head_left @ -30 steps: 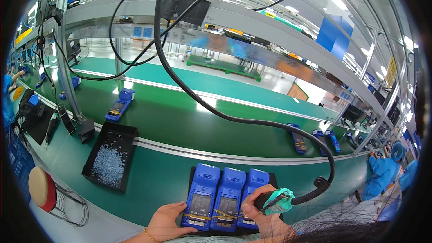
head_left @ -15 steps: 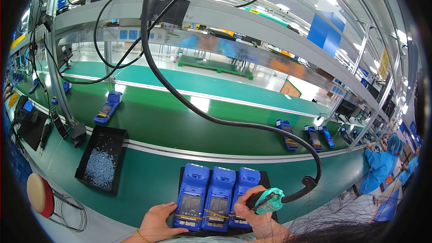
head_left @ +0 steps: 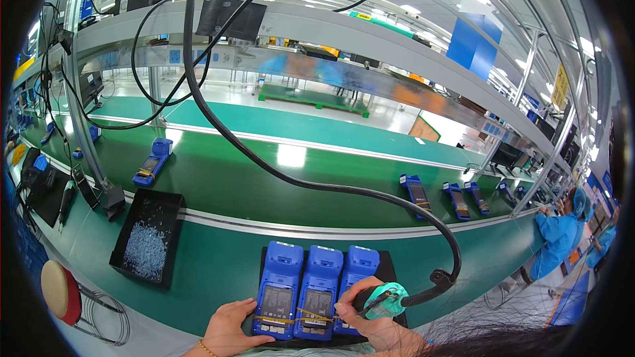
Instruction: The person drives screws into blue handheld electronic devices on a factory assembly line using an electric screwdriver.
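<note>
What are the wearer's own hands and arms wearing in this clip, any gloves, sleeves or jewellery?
Both hands are bare, no gloves. The left hand has a thin gold-coloured bracelet at the wrist. The right hand shows no ring or band; no sleeve is visible on either forearm.

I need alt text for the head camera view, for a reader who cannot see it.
A person's right hand holds a teal electric screwdriver over three blue handheld devices lying side by side on a green workbench, while the left hand steadies the leftmost one. A black tray of small screws sits to the left; a conveyor behind carries more devices.
</note>
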`<state>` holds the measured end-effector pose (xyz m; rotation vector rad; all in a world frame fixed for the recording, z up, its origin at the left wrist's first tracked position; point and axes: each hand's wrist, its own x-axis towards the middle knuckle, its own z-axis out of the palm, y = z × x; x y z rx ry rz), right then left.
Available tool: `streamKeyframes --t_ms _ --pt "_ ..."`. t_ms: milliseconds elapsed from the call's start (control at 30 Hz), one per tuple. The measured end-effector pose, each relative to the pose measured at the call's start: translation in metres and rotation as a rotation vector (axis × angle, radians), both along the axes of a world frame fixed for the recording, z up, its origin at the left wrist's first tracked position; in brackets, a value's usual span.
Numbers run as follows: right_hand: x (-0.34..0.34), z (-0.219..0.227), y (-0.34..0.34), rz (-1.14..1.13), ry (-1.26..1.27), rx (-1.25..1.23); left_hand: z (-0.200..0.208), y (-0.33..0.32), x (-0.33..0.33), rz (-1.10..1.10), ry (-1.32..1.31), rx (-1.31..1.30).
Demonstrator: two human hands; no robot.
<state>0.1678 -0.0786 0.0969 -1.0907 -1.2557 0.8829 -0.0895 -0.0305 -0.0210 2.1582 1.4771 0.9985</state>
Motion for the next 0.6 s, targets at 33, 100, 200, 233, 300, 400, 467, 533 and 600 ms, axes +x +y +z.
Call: streamKeyframes --t_ms 33,100,200,233,300,400,467,533,600 --pt "0.000 0.000 -0.001 0.010 -0.038 -0.056 0.002 -0.001 -0.002 -0.012 -0.002 -0.011" --pt "0.002 0.000 -0.002 0.005 -0.038 -0.067 0.005 0.000 -0.003 -0.037 -0.003 -0.036" --pt "0.002 0.002 -0.004 -0.001 -0.032 -0.091 0.013 -0.001 -0.006 -0.070 -0.006 -0.072" --pt "0.001 0.003 -0.004 -0.005 -0.025 -0.104 0.015 -0.001 -0.007 -0.080 -0.007 -0.084" --pt "0.002 0.004 -0.004 -0.015 -0.046 -0.097 0.020 -0.002 -0.010 -0.103 -0.009 -0.109" --pt "0.002 0.003 -0.003 -0.032 -0.075 -0.066 0.027 -0.002 -0.013 -0.137 -0.011 -0.147" --pt "0.002 0.004 -0.002 -0.036 -0.084 -0.042 0.032 -0.002 -0.016 -0.159 -0.013 -0.172" --pt "0.001 0.006 -0.003 -0.034 -0.061 -0.049 0.037 -0.003 -0.017 -0.180 -0.013 -0.197" --pt "0.002 0.005 -0.002 -0.032 -0.030 -0.039 0.041 -0.003 -0.019 -0.202 -0.014 -0.223"
